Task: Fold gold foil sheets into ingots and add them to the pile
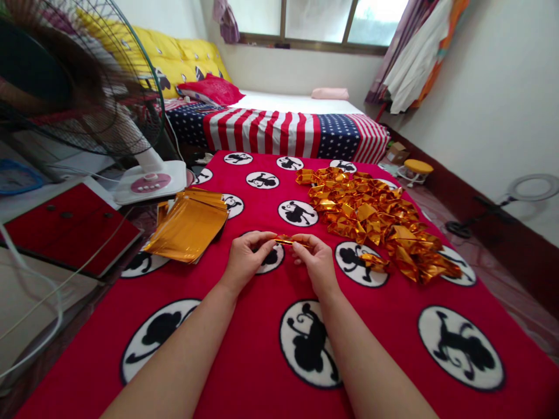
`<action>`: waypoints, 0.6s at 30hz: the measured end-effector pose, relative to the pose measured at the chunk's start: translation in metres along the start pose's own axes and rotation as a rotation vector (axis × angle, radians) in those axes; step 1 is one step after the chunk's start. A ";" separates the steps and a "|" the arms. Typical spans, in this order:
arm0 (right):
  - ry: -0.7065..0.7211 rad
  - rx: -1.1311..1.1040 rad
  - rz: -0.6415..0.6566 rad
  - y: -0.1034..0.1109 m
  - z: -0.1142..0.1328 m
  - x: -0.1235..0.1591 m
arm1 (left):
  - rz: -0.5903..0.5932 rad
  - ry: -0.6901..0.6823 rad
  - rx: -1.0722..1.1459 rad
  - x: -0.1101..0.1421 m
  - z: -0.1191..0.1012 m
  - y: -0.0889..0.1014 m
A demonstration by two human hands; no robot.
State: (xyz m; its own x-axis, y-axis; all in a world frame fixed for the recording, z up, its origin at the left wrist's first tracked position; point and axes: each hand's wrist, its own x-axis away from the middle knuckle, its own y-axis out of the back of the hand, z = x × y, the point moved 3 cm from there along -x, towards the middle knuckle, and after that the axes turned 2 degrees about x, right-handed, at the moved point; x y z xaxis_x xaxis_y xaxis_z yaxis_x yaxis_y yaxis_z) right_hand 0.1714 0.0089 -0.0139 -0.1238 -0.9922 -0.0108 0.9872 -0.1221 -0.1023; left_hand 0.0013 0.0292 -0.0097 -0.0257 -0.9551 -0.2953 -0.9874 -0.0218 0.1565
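Observation:
A small folded piece of gold foil paper [285, 240] is stretched between my two hands above the red cloth. My left hand [248, 256] pinches its left end between thumb and fingers. At the other end, my right hand [315, 256] pinches it the same way. Left of my hands lies a stack of flat gold foil sheets [187, 224]. To the right spreads a large heap of folded gold foil pieces [367, 212], and one single folded piece [374, 262] lies apart, nearer to my right hand.
The red cloth [244, 349] with monkey prints covers the table. On the left stands an electric fan [151, 174] beside a red-topped cabinet [70, 227]. Behind the table is a bed [279, 131]. A ring light [530, 189] and a yellow stool [418, 167] stand at right.

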 end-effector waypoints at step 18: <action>0.328 0.386 0.039 -0.008 0.004 0.005 | -0.062 -0.029 -0.349 0.000 -0.002 0.002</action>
State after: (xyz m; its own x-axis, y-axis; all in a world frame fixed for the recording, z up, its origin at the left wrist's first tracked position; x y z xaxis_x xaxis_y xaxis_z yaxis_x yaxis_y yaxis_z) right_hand 0.1631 0.0054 -0.0093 -0.0499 -0.9442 -0.3255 0.9490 -0.1463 0.2792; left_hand -0.0006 0.0289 -0.0075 0.0232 -0.9401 -0.3402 -0.8746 -0.1840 0.4486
